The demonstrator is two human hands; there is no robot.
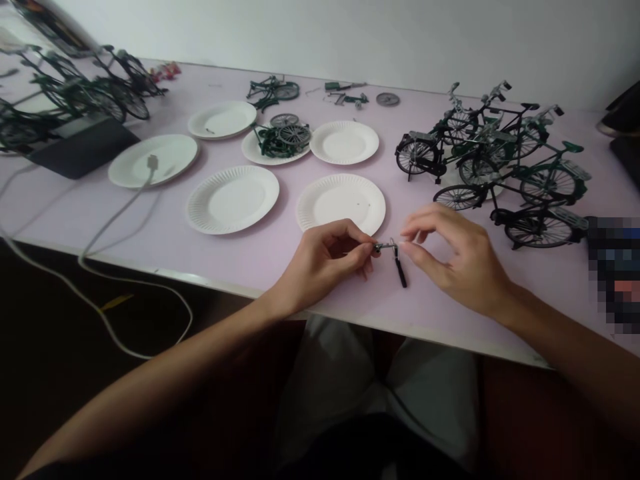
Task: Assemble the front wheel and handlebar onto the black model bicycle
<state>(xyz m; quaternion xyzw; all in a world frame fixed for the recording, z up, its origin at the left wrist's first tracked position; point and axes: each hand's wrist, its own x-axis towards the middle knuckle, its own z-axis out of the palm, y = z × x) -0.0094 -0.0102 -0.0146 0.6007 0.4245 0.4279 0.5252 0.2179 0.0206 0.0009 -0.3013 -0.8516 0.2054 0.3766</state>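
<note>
Between the thumb and fingertips of my left hand (337,253) is a small model-bicycle part (387,246), a thin metallic piece with a bent end. A short black stick-like piece (401,272) hangs down from that end; I cannot tell how the two are joined. Just to the right, my right hand (447,257) curves toward the part. Its thumb and fingers are a little apart, and nothing shows between them. Behind my left hand lies a white paper plate (341,200) with a few tiny specks on it.
Several model bicycles (500,153) stand on the right, and more model bicycles (80,93) crowd the left by a dark box (83,150). A plate (250,150) carries wheels and green frames. Loose bicycle parts (350,99) lie farther back. A white cable (117,213) crosses the table edge.
</note>
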